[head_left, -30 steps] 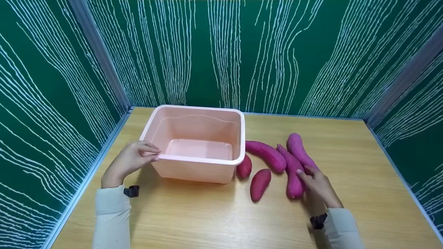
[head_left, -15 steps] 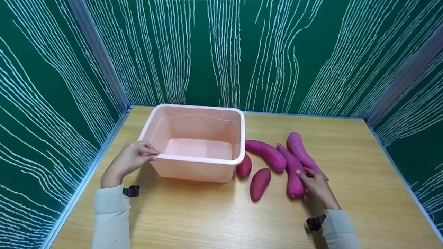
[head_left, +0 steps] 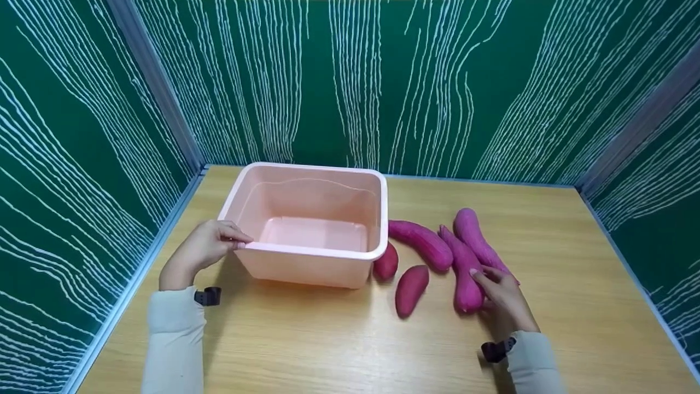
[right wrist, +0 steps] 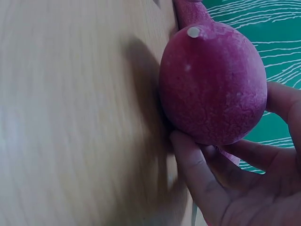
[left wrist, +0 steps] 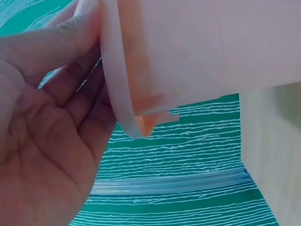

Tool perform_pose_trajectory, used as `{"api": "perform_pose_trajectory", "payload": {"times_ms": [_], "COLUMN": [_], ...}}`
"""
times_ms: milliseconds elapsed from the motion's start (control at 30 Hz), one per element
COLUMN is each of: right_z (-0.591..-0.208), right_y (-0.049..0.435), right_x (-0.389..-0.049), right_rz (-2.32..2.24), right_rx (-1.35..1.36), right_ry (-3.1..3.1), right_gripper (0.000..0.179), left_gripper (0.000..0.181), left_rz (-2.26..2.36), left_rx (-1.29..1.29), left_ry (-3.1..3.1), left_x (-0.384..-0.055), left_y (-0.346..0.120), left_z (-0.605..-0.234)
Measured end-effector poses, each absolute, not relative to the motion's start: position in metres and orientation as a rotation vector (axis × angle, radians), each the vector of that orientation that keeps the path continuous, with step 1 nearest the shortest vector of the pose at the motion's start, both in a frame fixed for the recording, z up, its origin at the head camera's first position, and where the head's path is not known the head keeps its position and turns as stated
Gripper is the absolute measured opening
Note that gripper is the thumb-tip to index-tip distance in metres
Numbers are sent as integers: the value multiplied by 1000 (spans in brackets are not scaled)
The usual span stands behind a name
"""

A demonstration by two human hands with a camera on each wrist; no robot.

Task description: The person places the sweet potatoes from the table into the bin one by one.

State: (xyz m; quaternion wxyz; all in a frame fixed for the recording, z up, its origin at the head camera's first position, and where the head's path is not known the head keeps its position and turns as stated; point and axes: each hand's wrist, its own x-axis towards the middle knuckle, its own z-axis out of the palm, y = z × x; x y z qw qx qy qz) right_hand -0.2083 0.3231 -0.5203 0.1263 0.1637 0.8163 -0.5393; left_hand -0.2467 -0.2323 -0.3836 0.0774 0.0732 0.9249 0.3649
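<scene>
In the head view, my left hand (head_left: 205, 249) pinches the front-left corner of the rim of a pink plastic tub (head_left: 309, 268). The left wrist view shows the thumb and fingers of that hand either side of the tub's rim (left wrist: 113, 70). On the right, my right hand (head_left: 506, 295) grips the near half of a purple-pink sweet potato (head_left: 465, 268) lying on the table. From the right wrist, its rounded end (right wrist: 214, 84) fills the space between thumb and fingers. Just behind lies a longer sweet potato (head_left: 476, 241), its near end partly behind my fingers.
A curved sweet potato (head_left: 421, 241) lies beside the tub's right wall. Two smaller red ones, one against the tub (head_left: 386, 264) and one nearer me (head_left: 411, 291), lie on the wooden table (head_left: 328, 339). Green, white-lined walls (head_left: 311, 82) enclose the table's back and sides.
My right hand has shifted slightly, baring the near tip of the longer sweet potato. The left hand keeps its hold on the tub, which stays in place.
</scene>
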Motion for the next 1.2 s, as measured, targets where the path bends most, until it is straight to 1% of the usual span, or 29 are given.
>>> {"api": "perform_pose_trajectory", "payload": {"times_ms": [200,533,700,933,1200], "right_z": [-521,-525,-527,-528,-529], "right_y": [325,324,325,322,321], "right_x": [-208,-206,-207,-205,-207], "right_rz": [-1593,-1563,-1570,-1660,-1605], "right_rx": [505,478,509,555,563], "right_ry": [2338,2360,2374,2359,2403], "right_gripper": [90,90,90,85,87], "left_gripper": [22,21,22,21,21], "left_rz": [1087,1124,1140,1109,1116], "left_rx": [172,143,132,151,116], "left_ry": [2749,2724,2721,2746,2719], "left_x": [-249,-251,-252,-253,-252], "left_y": [-232,-234,-233,-232,-235], "left_z": [-383,-385,-386,-387,-385]}}
